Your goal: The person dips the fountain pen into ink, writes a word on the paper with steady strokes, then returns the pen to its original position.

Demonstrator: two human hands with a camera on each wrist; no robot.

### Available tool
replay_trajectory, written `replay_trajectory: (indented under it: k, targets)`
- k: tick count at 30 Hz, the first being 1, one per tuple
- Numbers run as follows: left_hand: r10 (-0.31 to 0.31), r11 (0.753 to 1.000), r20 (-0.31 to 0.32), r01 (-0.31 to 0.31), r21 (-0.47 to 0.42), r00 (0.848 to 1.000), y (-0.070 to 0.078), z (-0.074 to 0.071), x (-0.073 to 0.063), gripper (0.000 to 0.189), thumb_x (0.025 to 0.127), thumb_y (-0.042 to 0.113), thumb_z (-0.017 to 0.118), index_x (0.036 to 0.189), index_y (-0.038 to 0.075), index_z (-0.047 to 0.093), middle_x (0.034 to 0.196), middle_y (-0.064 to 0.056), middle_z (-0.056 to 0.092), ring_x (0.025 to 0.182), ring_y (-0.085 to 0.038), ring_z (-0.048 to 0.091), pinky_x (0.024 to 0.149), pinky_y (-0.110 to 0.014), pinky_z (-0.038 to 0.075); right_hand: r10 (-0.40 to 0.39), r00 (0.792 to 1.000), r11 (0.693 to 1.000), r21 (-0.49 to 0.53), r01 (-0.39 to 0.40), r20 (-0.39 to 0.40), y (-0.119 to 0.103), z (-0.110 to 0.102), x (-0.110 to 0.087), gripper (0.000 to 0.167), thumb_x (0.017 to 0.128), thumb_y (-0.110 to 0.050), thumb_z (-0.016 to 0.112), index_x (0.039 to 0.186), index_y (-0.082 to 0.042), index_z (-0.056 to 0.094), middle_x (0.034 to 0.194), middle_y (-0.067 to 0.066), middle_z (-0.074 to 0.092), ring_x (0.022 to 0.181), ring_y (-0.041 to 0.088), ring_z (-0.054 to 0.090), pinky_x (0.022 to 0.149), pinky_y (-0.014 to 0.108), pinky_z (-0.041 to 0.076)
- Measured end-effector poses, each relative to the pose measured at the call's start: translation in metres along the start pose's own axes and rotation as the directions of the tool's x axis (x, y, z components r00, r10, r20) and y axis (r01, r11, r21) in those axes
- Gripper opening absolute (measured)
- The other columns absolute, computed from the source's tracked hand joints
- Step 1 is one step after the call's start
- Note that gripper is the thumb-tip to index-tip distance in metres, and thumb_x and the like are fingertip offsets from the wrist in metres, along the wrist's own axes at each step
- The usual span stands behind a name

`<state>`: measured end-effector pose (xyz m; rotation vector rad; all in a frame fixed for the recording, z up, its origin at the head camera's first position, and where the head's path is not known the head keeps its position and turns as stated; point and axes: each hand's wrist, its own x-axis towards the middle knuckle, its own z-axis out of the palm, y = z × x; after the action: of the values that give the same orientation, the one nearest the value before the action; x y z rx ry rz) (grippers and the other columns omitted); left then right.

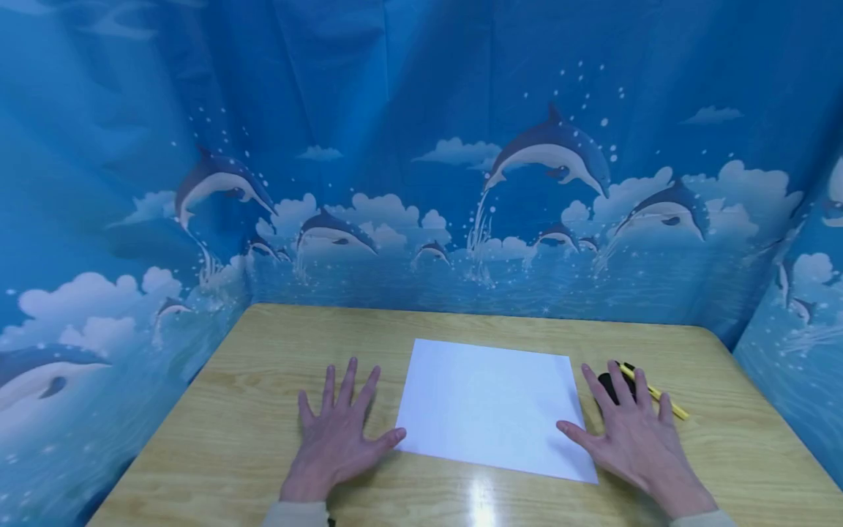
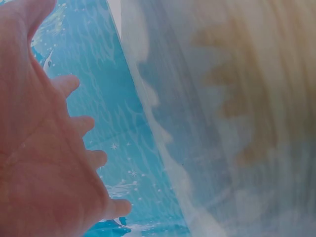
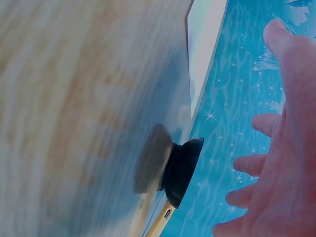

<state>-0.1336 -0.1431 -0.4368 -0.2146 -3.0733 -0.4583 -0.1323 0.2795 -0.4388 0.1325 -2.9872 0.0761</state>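
Observation:
A white sheet of paper point(image 1: 490, 406) lies on the wooden table. My left hand point(image 1: 339, 435) is to its left, fingers spread and straight, palm down; its thumb tip overlaps the paper's left edge in the head view. On the other side, my right hand point(image 1: 632, 435) has its fingers spread too, its thumb overlapping the right edge. Beneath the right fingers are a black, dome-shaped object point(image 3: 181, 172) and a slim yellow stick-like tool point(image 3: 161, 219) with a dark slot. In the wrist views, both the left palm point(image 2: 44, 148) and right palm point(image 3: 291, 168) hold nothing.
The light wooden table point(image 1: 263, 366) has rounded back corners. A blue curtain point(image 1: 395, 110) printed with dolphins, clouds and sea hangs behind it and along both sides. A bright light reflection shows near the table's front.

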Motion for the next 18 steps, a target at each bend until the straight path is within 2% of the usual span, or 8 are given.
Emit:
replay_trajectory:
  k: [12, 18]
  targets:
    - [0.013, 0.999, -0.007, -0.013, -0.033, 1.0, -0.002, 0.0007, 0.0021, 0.095, 0.087, 0.077, 0.055, 0.163, 0.028, 0.025, 0.174, -0.011, 0.009, 0.158, -0.046, 0.005, 0.114, -0.085, 0.005, 0.007, 1.0, 1.0, 0.015, -0.007, 0.029, -0.001, -0.0013, -0.0002, 0.102, 0.085, -0.085, 0.049, 0.161, -0.018, 0.033, 0.161, 0.032, 0.028, 0.142, 0.067, 0.021, 0.098, 0.089, 0.022]
    - [0.048, 0.989, 0.023, -0.044, -0.143, 0.999, -0.002, -0.0003, 0.0045, 0.092, 0.088, 0.071, 0.06, 0.163, 0.031, 0.024, 0.173, -0.012, 0.013, 0.158, -0.045, 0.013, 0.117, -0.08, 0.014, -0.006, 1.0, 0.999, 0.038, 0.005, 0.024, -0.0016, -0.0023, 0.0015, 0.1, 0.086, -0.083, 0.051, 0.16, -0.018, 0.034, 0.161, 0.032, 0.029, 0.142, 0.063, 0.025, 0.098, 0.087, 0.028]
